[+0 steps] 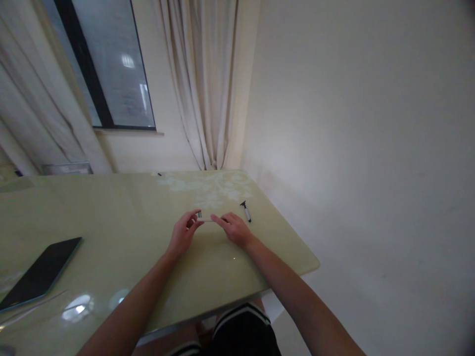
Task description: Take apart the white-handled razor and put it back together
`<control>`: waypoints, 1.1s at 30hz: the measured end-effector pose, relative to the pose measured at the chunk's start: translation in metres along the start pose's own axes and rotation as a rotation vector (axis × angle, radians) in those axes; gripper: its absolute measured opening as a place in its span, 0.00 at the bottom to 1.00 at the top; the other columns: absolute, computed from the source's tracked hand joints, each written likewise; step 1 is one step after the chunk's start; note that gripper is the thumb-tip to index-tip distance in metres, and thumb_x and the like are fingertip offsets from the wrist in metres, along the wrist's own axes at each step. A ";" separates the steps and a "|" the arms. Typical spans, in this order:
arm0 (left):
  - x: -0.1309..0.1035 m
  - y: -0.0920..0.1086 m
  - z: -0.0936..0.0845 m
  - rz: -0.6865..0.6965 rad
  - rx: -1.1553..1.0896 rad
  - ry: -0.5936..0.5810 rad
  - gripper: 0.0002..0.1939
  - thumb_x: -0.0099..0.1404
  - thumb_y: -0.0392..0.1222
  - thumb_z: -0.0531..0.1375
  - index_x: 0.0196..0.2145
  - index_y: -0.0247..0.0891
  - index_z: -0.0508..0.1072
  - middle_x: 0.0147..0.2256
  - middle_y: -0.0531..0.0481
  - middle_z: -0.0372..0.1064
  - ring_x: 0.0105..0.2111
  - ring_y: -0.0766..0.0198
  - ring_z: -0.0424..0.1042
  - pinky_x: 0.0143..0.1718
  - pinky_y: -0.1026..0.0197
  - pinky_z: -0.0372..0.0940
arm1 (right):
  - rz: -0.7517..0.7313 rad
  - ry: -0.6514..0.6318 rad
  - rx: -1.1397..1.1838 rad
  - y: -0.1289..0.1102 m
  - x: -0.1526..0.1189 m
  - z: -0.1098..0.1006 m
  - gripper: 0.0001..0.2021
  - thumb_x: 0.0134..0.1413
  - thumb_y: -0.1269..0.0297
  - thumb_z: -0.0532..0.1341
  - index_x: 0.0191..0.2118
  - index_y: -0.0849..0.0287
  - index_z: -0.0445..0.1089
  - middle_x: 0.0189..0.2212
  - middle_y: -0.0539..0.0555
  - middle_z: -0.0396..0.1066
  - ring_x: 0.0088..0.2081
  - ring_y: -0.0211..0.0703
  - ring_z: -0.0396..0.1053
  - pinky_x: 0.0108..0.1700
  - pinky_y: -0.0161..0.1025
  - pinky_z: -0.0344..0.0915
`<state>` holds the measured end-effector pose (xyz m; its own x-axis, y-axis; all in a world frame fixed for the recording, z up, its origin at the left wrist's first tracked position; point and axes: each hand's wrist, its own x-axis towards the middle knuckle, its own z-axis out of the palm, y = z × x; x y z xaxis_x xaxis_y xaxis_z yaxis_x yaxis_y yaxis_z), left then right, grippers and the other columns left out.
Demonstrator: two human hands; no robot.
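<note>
Above the glossy pale green table (148,277), my two hands hold a small white, flat item (206,219) between them. My left hand (183,231) pinches its left end, where a small greenish part shows near the fingertips. The fingers of my right hand (234,228) are closed on its right end. What exactly the item is cannot be made out at this size. Just beyond my right hand lies a razor (247,212) with a black head and a grey and black handle, touching neither hand.
A dark flat panel (42,271) lies at the table's left. Near the far edge is a tiny black object (159,174). Curtains (208,89) and a window stand behind the table, and a bare wall (356,148) rises on the right.
</note>
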<state>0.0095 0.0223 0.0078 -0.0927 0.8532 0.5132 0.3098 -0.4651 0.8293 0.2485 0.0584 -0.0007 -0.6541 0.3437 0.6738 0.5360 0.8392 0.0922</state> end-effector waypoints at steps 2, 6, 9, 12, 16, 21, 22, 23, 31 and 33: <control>-0.001 0.001 0.002 0.006 -0.007 -0.019 0.20 0.62 0.51 0.66 0.49 0.40 0.76 0.31 0.54 0.68 0.25 0.67 0.64 0.28 0.64 0.62 | -0.013 -0.015 0.001 0.000 0.000 0.000 0.28 0.71 0.73 0.50 0.73 0.55 0.55 0.38 0.57 0.71 0.40 0.47 0.65 0.45 0.40 0.67; -0.001 0.005 0.001 0.007 0.007 0.016 0.20 0.62 0.50 0.65 0.50 0.40 0.76 0.31 0.55 0.68 0.24 0.68 0.63 0.28 0.64 0.61 | 0.070 0.035 -0.046 0.004 -0.002 0.002 0.27 0.70 0.73 0.50 0.72 0.57 0.57 0.37 0.58 0.70 0.40 0.47 0.64 0.44 0.41 0.67; -0.001 0.005 0.001 0.017 0.021 -0.011 0.19 0.62 0.50 0.65 0.49 0.41 0.76 0.30 0.55 0.67 0.24 0.68 0.63 0.27 0.64 0.60 | 0.044 0.029 -0.038 0.004 -0.002 0.002 0.27 0.70 0.73 0.51 0.72 0.54 0.57 0.38 0.58 0.70 0.40 0.46 0.65 0.45 0.41 0.67; 0.000 0.004 0.001 0.022 0.006 -0.011 0.19 0.62 0.50 0.66 0.49 0.40 0.76 0.30 0.55 0.66 0.25 0.67 0.63 0.27 0.64 0.60 | -0.004 0.025 -0.036 0.004 -0.001 0.002 0.27 0.70 0.73 0.51 0.72 0.53 0.57 0.37 0.57 0.70 0.39 0.46 0.65 0.45 0.41 0.67; 0.001 0.003 -0.002 0.000 -0.004 0.059 0.20 0.63 0.51 0.65 0.50 0.40 0.75 0.30 0.55 0.66 0.24 0.68 0.61 0.26 0.64 0.59 | 0.050 0.074 -0.056 0.005 -0.002 0.000 0.28 0.70 0.75 0.50 0.72 0.54 0.57 0.37 0.57 0.70 0.39 0.46 0.64 0.46 0.41 0.67; 0.000 0.004 -0.001 -0.001 -0.004 -0.002 0.20 0.62 0.50 0.66 0.49 0.40 0.76 0.30 0.55 0.66 0.25 0.67 0.63 0.28 0.64 0.61 | 0.005 0.026 -0.028 0.002 -0.001 0.001 0.27 0.70 0.73 0.50 0.72 0.53 0.57 0.38 0.57 0.70 0.39 0.46 0.64 0.46 0.41 0.67; 0.000 0.004 -0.001 -0.001 -0.009 0.000 0.20 0.61 0.50 0.66 0.49 0.40 0.76 0.30 0.55 0.66 0.25 0.67 0.63 0.28 0.64 0.61 | 0.005 0.025 -0.031 0.002 -0.001 0.001 0.27 0.70 0.73 0.50 0.71 0.53 0.58 0.38 0.57 0.70 0.39 0.46 0.64 0.46 0.41 0.67; 0.001 0.004 -0.001 -0.004 -0.014 0.015 0.20 0.61 0.50 0.66 0.49 0.40 0.76 0.30 0.55 0.66 0.25 0.68 0.62 0.28 0.64 0.60 | 0.015 0.030 -0.038 0.003 -0.001 0.002 0.27 0.71 0.73 0.50 0.71 0.53 0.58 0.37 0.57 0.70 0.39 0.46 0.64 0.45 0.41 0.67; 0.001 -0.001 0.000 0.001 0.004 -0.003 0.20 0.62 0.51 0.66 0.49 0.40 0.76 0.30 0.55 0.66 0.24 0.68 0.62 0.28 0.64 0.60 | -0.003 0.041 -0.020 0.004 -0.002 0.001 0.27 0.71 0.72 0.50 0.72 0.54 0.57 0.38 0.57 0.70 0.39 0.46 0.64 0.46 0.41 0.66; 0.000 0.000 0.002 0.005 0.001 -0.014 0.20 0.61 0.51 0.66 0.49 0.40 0.76 0.29 0.56 0.66 0.25 0.68 0.63 0.28 0.64 0.60 | 0.000 0.031 -0.029 0.004 -0.002 0.002 0.27 0.71 0.73 0.51 0.71 0.54 0.58 0.38 0.57 0.70 0.40 0.46 0.64 0.46 0.41 0.66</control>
<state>0.0110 0.0226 0.0074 -0.0781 0.8540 0.5143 0.3108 -0.4693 0.8265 0.2509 0.0622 -0.0032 -0.6377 0.3300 0.6961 0.5512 0.8267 0.1130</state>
